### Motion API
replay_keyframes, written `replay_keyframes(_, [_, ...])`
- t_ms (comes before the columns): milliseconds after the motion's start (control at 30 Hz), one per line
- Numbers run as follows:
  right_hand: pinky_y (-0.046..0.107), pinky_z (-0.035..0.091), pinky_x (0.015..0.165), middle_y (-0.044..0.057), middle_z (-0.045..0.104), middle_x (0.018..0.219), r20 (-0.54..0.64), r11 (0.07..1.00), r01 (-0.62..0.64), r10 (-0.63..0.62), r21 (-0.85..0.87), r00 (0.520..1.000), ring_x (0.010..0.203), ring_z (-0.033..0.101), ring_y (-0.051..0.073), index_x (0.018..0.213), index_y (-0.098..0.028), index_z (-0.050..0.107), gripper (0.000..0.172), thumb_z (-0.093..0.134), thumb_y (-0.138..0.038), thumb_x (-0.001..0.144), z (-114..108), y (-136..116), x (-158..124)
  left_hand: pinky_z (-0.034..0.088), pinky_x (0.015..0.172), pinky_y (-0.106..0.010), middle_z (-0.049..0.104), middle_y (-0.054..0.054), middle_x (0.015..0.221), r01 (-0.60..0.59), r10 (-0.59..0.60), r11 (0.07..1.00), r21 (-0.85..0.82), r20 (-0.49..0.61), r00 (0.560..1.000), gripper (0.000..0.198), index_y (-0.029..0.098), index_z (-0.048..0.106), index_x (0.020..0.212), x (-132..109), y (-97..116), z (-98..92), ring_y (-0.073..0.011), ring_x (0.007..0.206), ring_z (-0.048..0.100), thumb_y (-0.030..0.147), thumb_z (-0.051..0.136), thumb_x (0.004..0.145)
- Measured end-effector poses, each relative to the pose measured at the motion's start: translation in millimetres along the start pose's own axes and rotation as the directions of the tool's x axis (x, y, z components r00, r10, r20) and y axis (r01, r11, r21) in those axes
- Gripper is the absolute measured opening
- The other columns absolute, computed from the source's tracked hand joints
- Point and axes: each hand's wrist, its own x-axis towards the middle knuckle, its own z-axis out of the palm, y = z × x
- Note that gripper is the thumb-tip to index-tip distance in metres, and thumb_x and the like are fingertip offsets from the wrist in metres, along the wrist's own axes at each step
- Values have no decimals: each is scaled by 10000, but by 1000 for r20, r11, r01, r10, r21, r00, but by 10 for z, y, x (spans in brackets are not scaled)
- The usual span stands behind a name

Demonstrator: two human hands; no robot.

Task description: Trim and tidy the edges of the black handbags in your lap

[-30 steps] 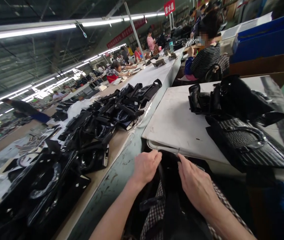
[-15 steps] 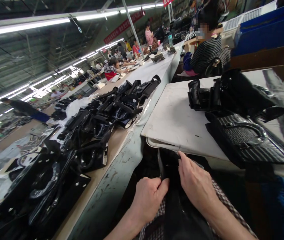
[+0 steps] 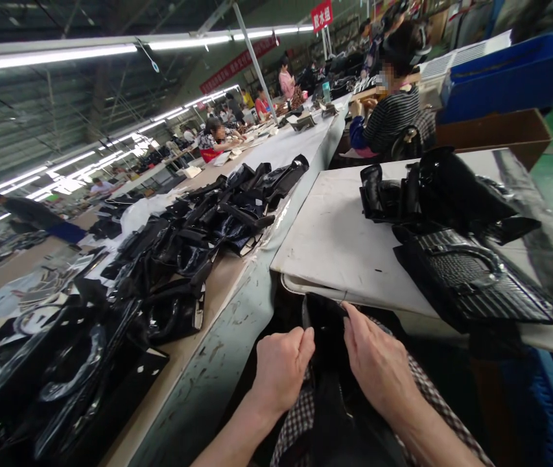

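Observation:
A black leather-like piece (image 3: 329,324) lies across the lap, its upper part raised between both hands near the white table's front edge. My left hand (image 3: 283,363) is closed in a fist, thumb uppermost, around the left edge of this piece. On the other side, my right hand (image 3: 376,357) grips the upper right edge between thumb and fingers, the fingertips partly hidden behind the material. Beyond them, a black textured bag piece with a handle (image 3: 470,266) rests on the white table (image 3: 325,227).
Black bag parts (image 3: 208,220) are heaped on the long table at left, with larger handled pieces (image 3: 76,376) nearer. A person in a striped top (image 3: 395,113) sits beyond the white table. Blue bin (image 3: 509,78) and brown box (image 3: 494,133) stand at back right.
My left hand has shifted slightly left and up, its thumb now more upright. My right hand keeps its grip. The view has tilted a little, and the seated person's hands are raised.

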Motion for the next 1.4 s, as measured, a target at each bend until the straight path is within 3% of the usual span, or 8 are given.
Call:
replay_keyframes(233, [419,577,834,155,710,1134,92,970,-120,103,213,990,975,705,272,1256,-119,559,381,338,-225,964,-3,116,74,240,547,-290,629,-25,568,-93,91,994,51,52,995,522,201,575,614,140,48,-68,-159,554,573,442,320,1000])
replay_keyframes(400, [410,473,1031,94,570,1374,395,733,-351,121,582,910,1233,562,233,1422,-224,390,554,516,-287,886,-197,490,-32,253,537,-275,643,-25,589,-85,87,996,-19,174,981,485,193,593,624,342,234,-109,-167,551,558,524,419,932])
replay_keyframes(533, [390,476,1018,110,599,1336,519,609,-521,201,599,831,1210,581,249,1399,-196,436,533,536,-368,905,-375,702,-270,285,555,-265,607,-8,573,-85,114,986,-144,208,972,466,191,558,595,447,353,-3,-149,542,518,483,416,929])
replay_keyframes(767, [320,538,792,94,729,999,454,818,-397,192,415,870,918,704,239,1171,-201,609,366,332,-352,986,-403,581,-320,282,561,-266,571,0,535,-96,129,982,-165,202,971,433,200,501,578,495,377,66,-154,530,500,442,418,927])
replay_keyframes(1000, [289,538,649,60,728,826,463,840,-375,172,393,869,724,702,211,1052,-187,633,300,370,-278,942,-394,661,-311,294,553,-261,618,-14,569,-113,148,979,-171,211,966,408,198,530,598,418,378,38,-151,523,526,420,420,922])
replay_keyframes(1200, [371,478,985,85,343,1533,369,819,-338,168,464,914,1348,415,235,1487,-259,246,739,555,-228,817,-498,745,58,313,560,-272,664,-42,606,-156,179,980,-127,200,963,358,194,595,645,320,536,22,-177,566,601,381,436,906])
replay_keyframes(1267, [380,454,999,78,480,1435,378,823,-273,77,498,923,1239,521,227,1434,-267,360,636,537,-196,828,-459,741,215,310,553,-277,677,-42,620,-197,222,971,-134,205,953,328,194,605,655,262,609,40,-183,570,615,359,453,894])
replay_keyframes(1400, [322,495,761,11,682,761,379,827,-211,-3,522,925,745,639,194,891,-210,677,241,497,-87,787,-382,828,337,315,555,-290,665,-45,620,-334,358,931,-145,201,912,363,188,576,646,175,679,13,-199,598,625,390,444,917])
